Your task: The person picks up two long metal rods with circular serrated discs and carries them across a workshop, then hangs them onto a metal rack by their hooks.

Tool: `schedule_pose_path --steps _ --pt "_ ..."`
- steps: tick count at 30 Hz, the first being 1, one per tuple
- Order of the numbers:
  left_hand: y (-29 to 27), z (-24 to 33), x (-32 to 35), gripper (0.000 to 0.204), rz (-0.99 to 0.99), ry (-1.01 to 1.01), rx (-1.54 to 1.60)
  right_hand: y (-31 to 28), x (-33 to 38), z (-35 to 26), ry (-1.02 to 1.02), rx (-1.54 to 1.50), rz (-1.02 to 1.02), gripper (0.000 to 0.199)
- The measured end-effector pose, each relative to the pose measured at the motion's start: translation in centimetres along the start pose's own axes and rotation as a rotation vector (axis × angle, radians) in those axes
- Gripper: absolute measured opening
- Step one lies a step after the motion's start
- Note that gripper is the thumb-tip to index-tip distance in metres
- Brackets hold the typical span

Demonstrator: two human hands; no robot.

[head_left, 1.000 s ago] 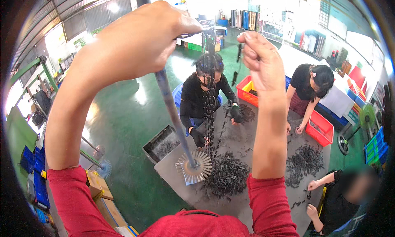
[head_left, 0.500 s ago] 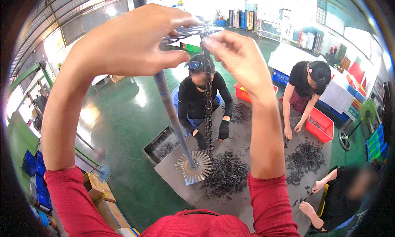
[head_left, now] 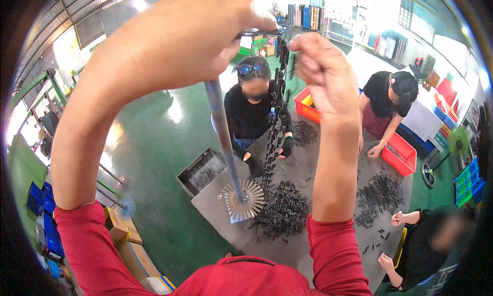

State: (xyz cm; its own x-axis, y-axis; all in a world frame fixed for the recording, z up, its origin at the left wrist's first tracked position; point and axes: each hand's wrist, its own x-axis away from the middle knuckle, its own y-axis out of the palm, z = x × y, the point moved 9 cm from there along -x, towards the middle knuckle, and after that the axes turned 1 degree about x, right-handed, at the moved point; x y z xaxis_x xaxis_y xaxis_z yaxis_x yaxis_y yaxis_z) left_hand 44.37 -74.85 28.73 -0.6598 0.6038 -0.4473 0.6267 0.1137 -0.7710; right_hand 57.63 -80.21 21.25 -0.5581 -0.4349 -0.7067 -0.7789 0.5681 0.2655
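My left hand (head_left: 205,36) is raised high, its fingers bent and closed around dark strips that show only in part below the index finger. Just beyond its fingertips hangs a long strand of small black parts (head_left: 276,101), reaching down toward the table. To the right of the strand's top is my right hand (head_left: 326,65), fingers curled closed and a little blurred; what they hold, if anything, is hidden. Below, a pile of black curved parts (head_left: 282,208) lies on the grey table (head_left: 303,244).
A metal pole (head_left: 226,137) with a slotted round disc (head_left: 241,196) stands left of the strand. Co-workers sit or stand round the table, one person (head_left: 254,103) directly behind the strand. A grey bin (head_left: 203,173), a red basket (head_left: 403,155) and another parts pile (head_left: 380,198) are around.
My left hand has moved up and right, closing around the strips. My right hand has shifted right and curled, leaving the strand's top. The strand now hangs at a slant, farther right.
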Motion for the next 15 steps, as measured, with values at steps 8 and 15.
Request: schedule_pose_path --steps 8,15 --pt "0.9 -3.2 1.6 0.038 0.016 -0.155 0.218 -6.2 1.8 -2.5 0.197 0.838 0.114 0.022" --pt "-0.4 -2.6 1.7 0.042 0.002 -0.163 0.251 -2.2 0.6 -2.1 -0.068 0.996 0.137 0.027"
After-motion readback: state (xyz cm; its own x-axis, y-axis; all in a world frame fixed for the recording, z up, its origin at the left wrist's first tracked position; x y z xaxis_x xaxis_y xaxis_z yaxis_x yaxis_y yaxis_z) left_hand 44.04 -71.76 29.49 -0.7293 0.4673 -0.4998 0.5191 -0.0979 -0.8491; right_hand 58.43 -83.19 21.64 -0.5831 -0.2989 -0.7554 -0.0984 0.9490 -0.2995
